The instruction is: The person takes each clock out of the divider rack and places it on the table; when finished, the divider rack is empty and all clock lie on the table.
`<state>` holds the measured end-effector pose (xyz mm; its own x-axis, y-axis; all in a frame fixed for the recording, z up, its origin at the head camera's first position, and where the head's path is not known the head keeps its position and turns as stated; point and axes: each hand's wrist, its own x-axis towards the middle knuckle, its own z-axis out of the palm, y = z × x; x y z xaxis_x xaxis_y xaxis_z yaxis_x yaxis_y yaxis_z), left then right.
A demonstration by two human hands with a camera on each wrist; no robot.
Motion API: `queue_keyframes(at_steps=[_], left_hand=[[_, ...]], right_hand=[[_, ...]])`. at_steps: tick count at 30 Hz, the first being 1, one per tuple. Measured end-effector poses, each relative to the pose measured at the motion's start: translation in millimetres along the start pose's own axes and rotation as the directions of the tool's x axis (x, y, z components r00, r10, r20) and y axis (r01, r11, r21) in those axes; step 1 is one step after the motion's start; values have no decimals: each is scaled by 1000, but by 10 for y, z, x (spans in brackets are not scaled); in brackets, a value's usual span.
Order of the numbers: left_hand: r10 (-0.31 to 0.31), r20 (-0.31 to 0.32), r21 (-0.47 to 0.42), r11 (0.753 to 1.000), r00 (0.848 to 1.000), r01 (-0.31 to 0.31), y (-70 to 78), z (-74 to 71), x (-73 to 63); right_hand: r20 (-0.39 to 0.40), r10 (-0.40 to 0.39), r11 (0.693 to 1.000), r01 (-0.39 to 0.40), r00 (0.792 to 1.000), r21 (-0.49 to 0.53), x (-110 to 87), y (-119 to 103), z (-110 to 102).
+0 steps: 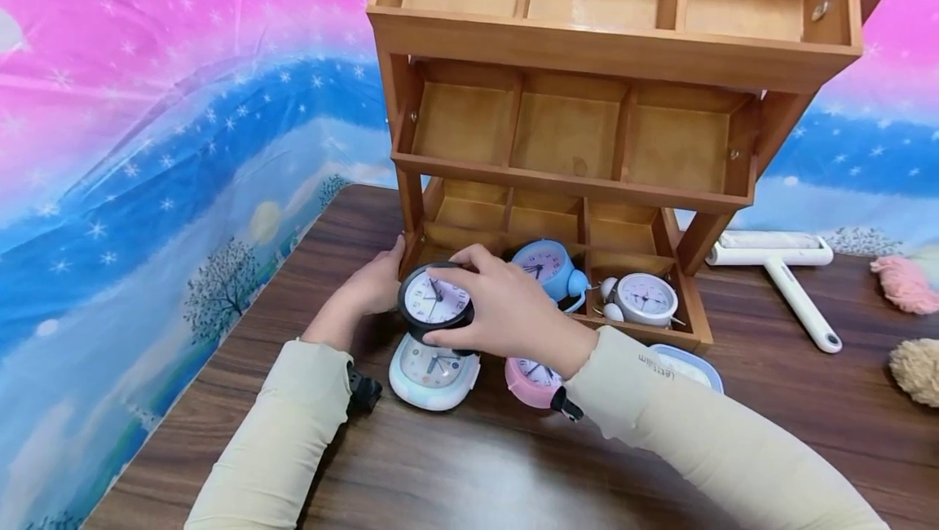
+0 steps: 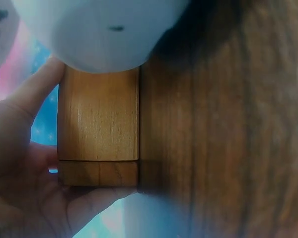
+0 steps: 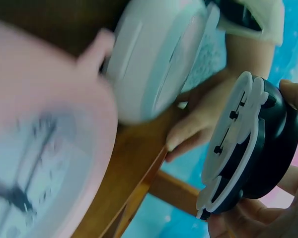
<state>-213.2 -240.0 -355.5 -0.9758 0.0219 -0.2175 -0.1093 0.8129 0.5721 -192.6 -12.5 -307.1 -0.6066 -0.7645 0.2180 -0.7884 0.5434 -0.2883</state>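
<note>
My right hand (image 1: 513,302) holds a round black alarm clock (image 1: 425,306) at the lower tier's left side, face up. Its back, with a white stand and small black knobs, shows in the right wrist view. My left hand (image 1: 370,281) grips the lower left end of a wooden tiered rack (image 1: 616,61); in the left wrist view, thumb and fingers span the wooden end (image 2: 98,119). A blue alarm clock (image 1: 539,261) and a white twin-bell clock (image 1: 645,299) sit in the lower tier's middle and right compartments. On the table below lie a white-and-mint clock (image 1: 431,371) and a pink clock (image 1: 524,383).
A blue-rimmed white object (image 1: 689,367) lies partly behind my right sleeve. To the right of the rack are a white T-shaped handled tool (image 1: 795,285), a pink fluffy item (image 1: 904,284) and a beige fluffy one (image 1: 917,371). A printed cloth (image 1: 183,155) hangs behind the dark wooden table (image 1: 440,465).
</note>
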Motion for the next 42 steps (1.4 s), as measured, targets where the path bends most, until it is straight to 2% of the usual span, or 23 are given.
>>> queue_keyframes(at_steps=[6,10,13,21,27,35,42], left_hand=[[-30,20,-16,999,999,30,3,-18,-6],[-48,41,-15,999,998,48,17,1,-25],[-49,35,-14,999,998,50,19,18,-23],[-48,15,-41,998,999,49,-3,26,-18],[-50,11,-53,997,999,50,2,35,-16],[-49,14,-34,998,999,49,7,28,-24],[-44,17,-15,999,999,44,11,20,-34]], right_hand=[[4,-96,995,96,995,-2,-153,-176,54],[56,-134,991,133,989,13,-263,-291,98],[90,-159,987,158,983,12,-332,-375,140],[119,-256,966,257,959,8,-476,-544,277],[197,-274,962,271,941,44,-582,-611,359],[216,-304,952,302,928,43,-647,-665,474],[261,-304,953,294,916,75,-670,-669,557]])
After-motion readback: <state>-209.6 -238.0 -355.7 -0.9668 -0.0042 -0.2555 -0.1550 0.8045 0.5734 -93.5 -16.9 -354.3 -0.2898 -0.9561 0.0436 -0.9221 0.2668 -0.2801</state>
